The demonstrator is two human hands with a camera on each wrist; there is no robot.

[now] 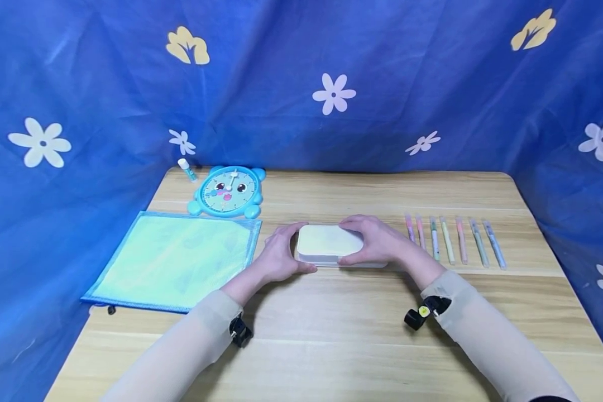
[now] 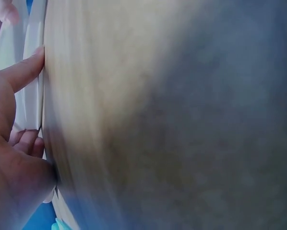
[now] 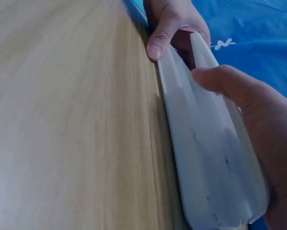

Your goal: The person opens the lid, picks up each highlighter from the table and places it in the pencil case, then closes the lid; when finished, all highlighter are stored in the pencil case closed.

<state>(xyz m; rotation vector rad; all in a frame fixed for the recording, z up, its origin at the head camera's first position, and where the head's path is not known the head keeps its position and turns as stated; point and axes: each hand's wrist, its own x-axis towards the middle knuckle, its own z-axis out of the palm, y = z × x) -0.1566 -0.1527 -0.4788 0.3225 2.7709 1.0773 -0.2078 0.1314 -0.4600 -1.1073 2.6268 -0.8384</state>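
Note:
A white plastic pencil box (image 3: pixel 186 143) lies near the middle of the table in the head view. Its lid (image 1: pixel 326 239) stands apart from the base, with the wider gap toward the left end in the right wrist view. At that left end my left hand (image 1: pixel 281 255) grips the base, its thumb (image 2: pixel 26 71) on the near wall and its fingers round the end. My right hand (image 1: pixel 379 241) holds the lid from the right, thumb (image 3: pixel 225 82) on the near edge. The box's inside is mostly hidden.
Left of the hands lies a blue-edged mesh zip pouch (image 1: pixel 171 259). Behind it are a blue toy clock (image 1: pixel 229 192) and a glue stick (image 1: pixel 187 169). Several capped pens (image 1: pixel 448 240) lie in a row at the right. A blue curtain (image 1: pixel 291 123) hangs behind the table.

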